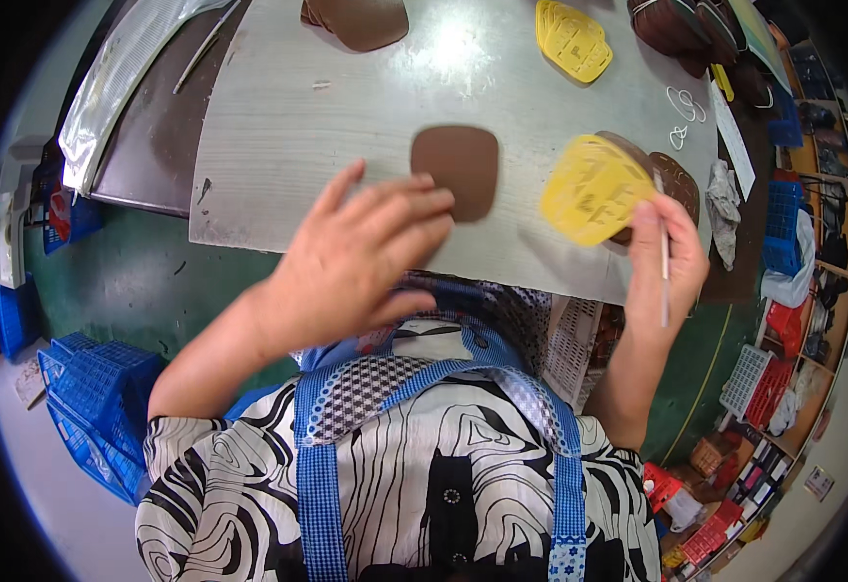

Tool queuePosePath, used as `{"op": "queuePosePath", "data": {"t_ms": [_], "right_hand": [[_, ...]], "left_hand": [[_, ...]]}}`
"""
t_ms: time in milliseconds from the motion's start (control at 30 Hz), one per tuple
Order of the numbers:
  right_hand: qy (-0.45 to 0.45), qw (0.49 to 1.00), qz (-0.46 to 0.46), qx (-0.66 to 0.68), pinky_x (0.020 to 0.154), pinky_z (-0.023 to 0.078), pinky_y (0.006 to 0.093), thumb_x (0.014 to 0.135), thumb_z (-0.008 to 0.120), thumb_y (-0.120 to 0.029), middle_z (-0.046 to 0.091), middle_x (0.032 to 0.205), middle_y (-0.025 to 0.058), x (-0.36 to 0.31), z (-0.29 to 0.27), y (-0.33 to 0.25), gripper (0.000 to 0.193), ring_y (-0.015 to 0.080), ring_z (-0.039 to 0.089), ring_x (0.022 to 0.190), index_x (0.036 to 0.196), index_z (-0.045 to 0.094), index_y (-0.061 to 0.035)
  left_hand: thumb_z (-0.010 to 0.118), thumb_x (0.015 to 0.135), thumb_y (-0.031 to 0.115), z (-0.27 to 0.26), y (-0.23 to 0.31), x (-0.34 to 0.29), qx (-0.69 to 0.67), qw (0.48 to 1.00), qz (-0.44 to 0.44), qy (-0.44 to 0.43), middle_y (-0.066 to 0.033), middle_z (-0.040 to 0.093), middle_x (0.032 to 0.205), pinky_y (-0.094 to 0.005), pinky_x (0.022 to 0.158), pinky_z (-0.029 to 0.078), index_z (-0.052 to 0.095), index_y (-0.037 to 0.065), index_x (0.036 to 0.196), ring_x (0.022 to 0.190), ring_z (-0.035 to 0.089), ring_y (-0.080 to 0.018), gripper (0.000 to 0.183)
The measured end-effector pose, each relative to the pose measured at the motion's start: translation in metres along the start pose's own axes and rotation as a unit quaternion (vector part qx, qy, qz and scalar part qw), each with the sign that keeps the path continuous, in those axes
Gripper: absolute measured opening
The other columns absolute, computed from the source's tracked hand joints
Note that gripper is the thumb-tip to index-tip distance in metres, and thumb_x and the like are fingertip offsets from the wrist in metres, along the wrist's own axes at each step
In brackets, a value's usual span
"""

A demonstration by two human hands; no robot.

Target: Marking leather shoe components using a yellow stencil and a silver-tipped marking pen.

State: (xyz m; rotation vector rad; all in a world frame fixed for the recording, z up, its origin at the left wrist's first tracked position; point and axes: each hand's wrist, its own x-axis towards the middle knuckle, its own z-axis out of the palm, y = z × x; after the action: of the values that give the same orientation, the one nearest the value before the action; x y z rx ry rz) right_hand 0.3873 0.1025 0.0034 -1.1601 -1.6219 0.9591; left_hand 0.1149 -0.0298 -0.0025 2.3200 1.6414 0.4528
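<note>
A brown rounded-square piece (pixel 467 179), perhaps leather, lies flat near the table's front edge. Over its left edge is my left hand (pixel 361 247), fingers stretched out and thumb apart; whether the fingertips touch the piece I cannot tell. My right hand (pixel 671 247) grips a yellow cut-out template (pixel 589 189), slightly blurred, along with a thin pale pen-like stick (pixel 664 281). Behind the template, partly hidden, more brown pieces (pixel 678 184) lie on the table, one bearing light markings.
The grey table (pixel 346 126) carries a brown stack (pixel 370 21) at the back, more yellow templates (pixel 574 44), white string loops (pixel 684 105), dark bundled pieces (pixel 686 29) and a grey rag (pixel 722 209). Blue baskets (pixel 104 398) stand at left; shelves (pixel 812 339) line the right.
</note>
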Motion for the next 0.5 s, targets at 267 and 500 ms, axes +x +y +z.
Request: {"op": "queuePosePath", "data": {"t_ms": [267, 500], "right_hand": [[-0.204, 0.976, 0.052, 0.054, 0.076, 0.049, 0.0204, 0.098, 0.072, -0.006, 0.069, 0.089, 0.0005, 0.004, 0.055, -0.007, 0.022, 0.0051, 0.059, 0.080, 0.119, 0.070, 0.0018], [-0.195, 0.980, 0.022, -0.042, 0.069, 0.052, 0.0234, 0.096, 0.074, -0.007, 0.074, 0.084, 0.0059, 0.004, 0.065, 0.001, 0.021, 0.0066, 0.063, 0.073, 0.116, 0.072, 0.0001]], "left_hand": [[0.079, 0.080, 0.011, 0.012, 0.000, 0.002, -0.070, 0.966, -0.014, 0.248, -0.0054, 0.066, 0.111, -0.0412, 0.086, 0.047, 0.074, 0.011, 0.112, 0.100, 0.063, -0.0248, 0.033], [0.078, 0.084, 0.018, 0.010, -0.005, 0.014, -0.036, 0.979, -0.083, 0.182, -0.0032, 0.059, 0.099, -0.0380, 0.085, 0.042, 0.076, 0.017, 0.119, 0.092, 0.055, -0.0228, 0.035]]}}
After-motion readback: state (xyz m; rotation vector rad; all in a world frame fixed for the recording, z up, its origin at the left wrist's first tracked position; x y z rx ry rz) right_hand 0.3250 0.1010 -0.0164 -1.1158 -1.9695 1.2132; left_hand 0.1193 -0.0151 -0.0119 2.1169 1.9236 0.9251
